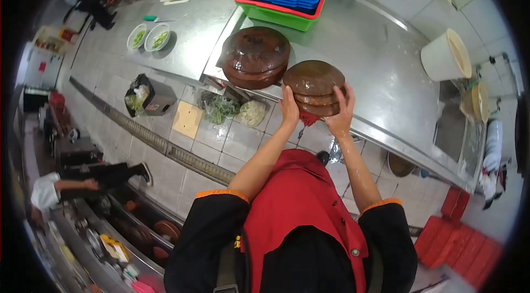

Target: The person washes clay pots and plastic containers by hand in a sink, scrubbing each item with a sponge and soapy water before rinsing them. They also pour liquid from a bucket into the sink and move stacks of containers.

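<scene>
A wet stack of brown clay dishes (313,79) is gripped from both sides at the front edge of the steel counter (375,67). My left hand (289,108) is closed on its left side, with the thumb up against the rim. My right hand (340,112) wraps the right side, fingers spread over the rims. Just to the left, a larger stack of brown clay pots (255,57), glossy with water, stands on the counter. Something red and frayed (309,118) shows below the held stack, between my hands.
Stacked blue, red and green plastic baskets (276,14) stand at the back. Two white bowls of cut greens (159,39) sit on the left counter. A white bucket (445,56) is at right. Below are a bin (157,97), bagged vegetables (221,108) and a person (72,185).
</scene>
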The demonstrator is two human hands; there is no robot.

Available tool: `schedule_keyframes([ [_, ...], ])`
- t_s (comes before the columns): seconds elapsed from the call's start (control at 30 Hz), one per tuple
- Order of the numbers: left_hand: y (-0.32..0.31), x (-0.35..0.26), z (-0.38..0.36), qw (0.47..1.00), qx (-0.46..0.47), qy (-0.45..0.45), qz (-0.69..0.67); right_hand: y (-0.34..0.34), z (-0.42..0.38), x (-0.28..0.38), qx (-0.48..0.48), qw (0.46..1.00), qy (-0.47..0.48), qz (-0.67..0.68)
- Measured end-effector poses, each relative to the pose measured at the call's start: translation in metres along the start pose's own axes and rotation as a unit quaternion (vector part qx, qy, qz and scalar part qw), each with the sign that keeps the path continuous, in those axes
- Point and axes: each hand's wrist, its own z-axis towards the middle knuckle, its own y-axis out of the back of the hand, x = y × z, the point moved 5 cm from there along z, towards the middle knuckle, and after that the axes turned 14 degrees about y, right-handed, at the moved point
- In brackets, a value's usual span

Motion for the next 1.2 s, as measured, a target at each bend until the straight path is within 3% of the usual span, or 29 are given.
schedule_keyframes([
  [0.03,-0.004,-0.002,-0.003,1.0,0.008,0.011,-0.021,0.004,-0.001,0.003,-0.065,0.995,-0.056,0.041],
  [0.1,-0.012,-0.012,-0.008,0.994,0.044,0.032,-0.091,-0.005,-0.017,-0.005,0.01,0.993,-0.052,-0.107],
  [0.17,-0.019,-0.028,-0.023,0.964,0.137,0.065,-0.217,-0.017,-0.044,-0.014,0.016,0.986,-0.157,0.057],
  [0.2,-0.021,-0.062,-0.04,0.971,0.145,0.049,-0.185,-0.023,-0.05,-0.018,-0.038,0.934,-0.236,0.267],
  [0.23,-0.022,-0.053,-0.032,0.97,0.147,0.05,-0.185,-0.025,-0.05,-0.02,-0.04,0.934,-0.237,0.265],
  [0.3,-0.018,-0.035,-0.019,0.998,0.065,-0.004,0.02,-0.022,-0.052,-0.027,-0.129,0.915,-0.281,0.26],
  [0.47,-0.011,-0.017,-0.009,0.995,0.085,-0.013,0.051,-0.024,-0.056,-0.034,-0.18,0.889,-0.342,0.245],
  [0.5,-0.008,-0.016,-0.009,0.995,0.084,-0.012,0.051,-0.026,-0.055,-0.04,-0.18,0.889,-0.343,0.245],
  [0.57,-0.004,-0.007,-0.011,0.982,0.057,-0.005,0.182,-0.025,-0.057,-0.058,-0.22,0.874,-0.343,0.263],
  [0.7,0.0,0.003,-0.011,0.981,0.137,-0.043,0.131,-0.04,-0.038,-0.074,-0.166,0.91,-0.361,0.117],
  [0.77,0.006,-0.004,-0.005,0.972,0.117,-0.119,0.165,-0.055,-0.029,-0.084,-0.161,0.908,-0.353,0.156],
  [0.93,0.02,-0.015,-0.02,0.941,0.112,-0.154,0.278,-0.055,-0.016,-0.062,-0.129,0.891,-0.393,0.185],
  [1.03,0.01,-0.016,-0.02,0.935,0.085,-0.17,0.3,-0.05,-0.026,-0.07,-0.08,0.863,-0.394,0.307],
  [1.13,0.005,-0.019,-0.026,0.921,0.003,-0.195,0.336,-0.031,-0.042,-0.076,-0.079,0.891,-0.298,0.333],
  [1.2,0.009,-0.02,-0.036,0.92,-0.036,-0.218,0.323,0.024,-0.064,-0.047,-0.011,0.888,-0.274,0.369],
])
